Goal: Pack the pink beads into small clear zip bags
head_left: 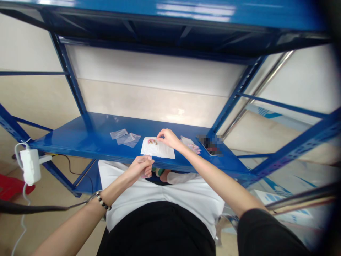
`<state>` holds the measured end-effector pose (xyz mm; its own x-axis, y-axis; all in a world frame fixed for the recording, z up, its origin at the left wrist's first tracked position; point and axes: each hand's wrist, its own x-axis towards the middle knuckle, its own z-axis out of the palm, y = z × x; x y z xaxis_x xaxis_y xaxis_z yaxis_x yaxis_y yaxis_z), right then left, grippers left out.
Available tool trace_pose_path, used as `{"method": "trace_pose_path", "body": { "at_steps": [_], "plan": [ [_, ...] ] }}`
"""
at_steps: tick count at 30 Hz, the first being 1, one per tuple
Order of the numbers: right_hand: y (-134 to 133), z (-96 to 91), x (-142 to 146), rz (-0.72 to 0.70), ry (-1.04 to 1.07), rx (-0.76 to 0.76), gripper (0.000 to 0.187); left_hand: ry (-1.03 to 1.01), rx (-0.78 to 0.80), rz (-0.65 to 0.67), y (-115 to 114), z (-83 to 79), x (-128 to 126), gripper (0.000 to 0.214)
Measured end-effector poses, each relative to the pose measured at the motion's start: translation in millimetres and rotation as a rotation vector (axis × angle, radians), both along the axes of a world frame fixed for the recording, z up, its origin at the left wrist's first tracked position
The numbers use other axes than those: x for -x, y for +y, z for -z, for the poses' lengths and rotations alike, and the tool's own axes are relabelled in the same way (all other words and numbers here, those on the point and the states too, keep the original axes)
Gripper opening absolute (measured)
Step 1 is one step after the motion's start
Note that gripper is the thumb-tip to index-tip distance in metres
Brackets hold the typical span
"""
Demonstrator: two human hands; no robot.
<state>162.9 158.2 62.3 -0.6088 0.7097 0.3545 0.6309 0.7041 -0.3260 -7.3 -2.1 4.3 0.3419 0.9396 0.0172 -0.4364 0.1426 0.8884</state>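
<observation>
My left hand (pixel 143 166) is closed just in front of the shelf's front edge, gripping a small clear plastic bag (pixel 146 175) that shows pinkish bits inside. Over the right part of a white sheet (pixel 165 152), the fingers of my right hand (pixel 167 137) are pinched together; what they hold, if anything, is too small to name. Beside those fingertips lies a little heap of pink and greenish small pieces (pixel 152 141). To the left rest several flat clear zip bags (pixel 125 137), overlapping. On the right, a clear bag with pink contents (pixel 191 145) lies behind my right forearm.
The blue metal shelf (pixel 87 140) carries these things, with another blue shelf (pixel 170 14) overhead. A dark phone-like object (pixel 210 146), partly blurred out, lies at the right end. A white power strip (pixel 30 166) hangs at the left post, its cable trailing down.
</observation>
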Motion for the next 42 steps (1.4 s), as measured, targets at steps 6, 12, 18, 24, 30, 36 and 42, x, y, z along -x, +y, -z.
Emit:
{"method": "trace_pose_path", "body": {
  "at_steps": [6,12,18,24,30,36,42],
  "plan": [
    [6,17.1,-7,0.027,-0.063,0.043,0.005,0.027,0.002,-0.007,1,6.2,-5,0.034],
    [-4,16.7,2,0.091,-0.112,-0.013,0.007,0.029,0.013,-0.017,0,2.8,-5,0.032],
    [-5,16.3,6,0.084,-0.158,-0.071,0.006,0.037,-0.006,-0.003,1,2.1,-4,0.036],
    [-1,18.4,8,0.091,-0.188,-0.08,0.011,0.032,0.01,0.01,0,3.0,-4,0.036],
    [-5,8.7,12,0.085,-0.044,-0.07,0.009,0.045,0.013,-0.006,1,3.0,-4,0.037],
    [-45,-26.6,14,-0.225,0.322,0.238,0.016,0.074,-0.033,-0.013,1,1.7,-4,0.036],
    [-89,-27.5,14,-0.345,0.341,0.434,0.02,0.065,-0.058,0.009,-5,0.8,-4,0.033]
  ]
}}
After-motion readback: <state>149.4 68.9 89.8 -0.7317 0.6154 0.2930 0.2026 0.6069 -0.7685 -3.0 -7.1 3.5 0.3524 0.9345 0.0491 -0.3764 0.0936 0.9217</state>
